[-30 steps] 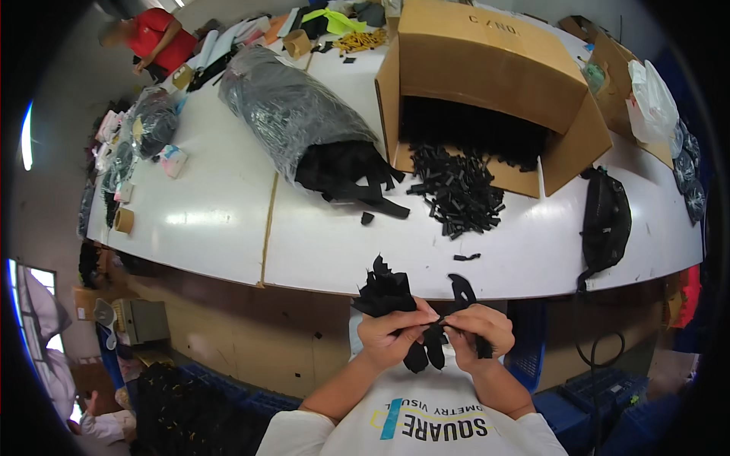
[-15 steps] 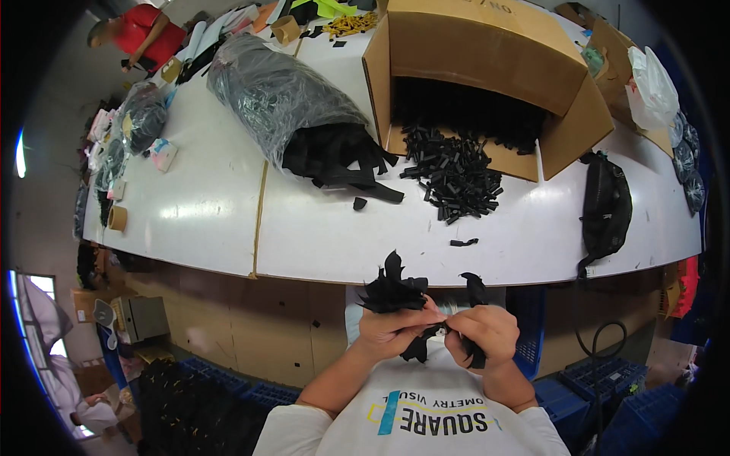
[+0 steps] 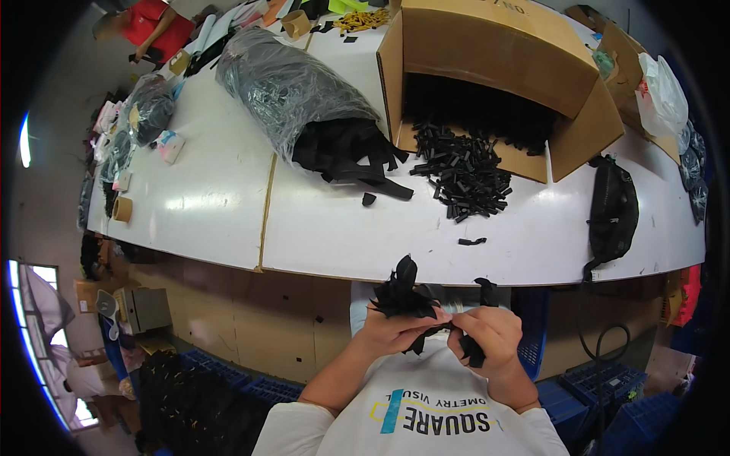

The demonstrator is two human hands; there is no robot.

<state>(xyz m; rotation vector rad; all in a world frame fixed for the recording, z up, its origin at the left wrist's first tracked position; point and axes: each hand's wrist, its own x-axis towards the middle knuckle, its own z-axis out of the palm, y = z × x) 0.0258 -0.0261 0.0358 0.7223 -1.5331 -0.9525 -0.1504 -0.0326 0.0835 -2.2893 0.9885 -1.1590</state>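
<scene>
Close in front of my white shirt, my left hand (image 3: 391,332) is closed round a bunch of black fabric strips (image 3: 403,292), whose ends fan out above the fingers. My right hand (image 3: 490,334) grips a black strip (image 3: 473,352); one end stands up above the fist and another part hangs below the fingers. The fingertips of both hands meet in a pinch, and the small part between them is hidden. On the table beyond lies a pile of small black pieces (image 3: 464,178), spilling from an open cardboard box (image 3: 494,53). One loose black piece (image 3: 472,242) lies nearer me.
A plastic bag (image 3: 296,76) of black strips lies on the white table (image 3: 334,235), left of the box. A black waist bag (image 3: 613,209) rests at the right. Blue crates (image 3: 601,380) stand below. A person in red (image 3: 160,30) is at the far left.
The view has shifted slightly, so the table things sit a little further right. My hands stay together, and the strip end above my right fist shows less.
</scene>
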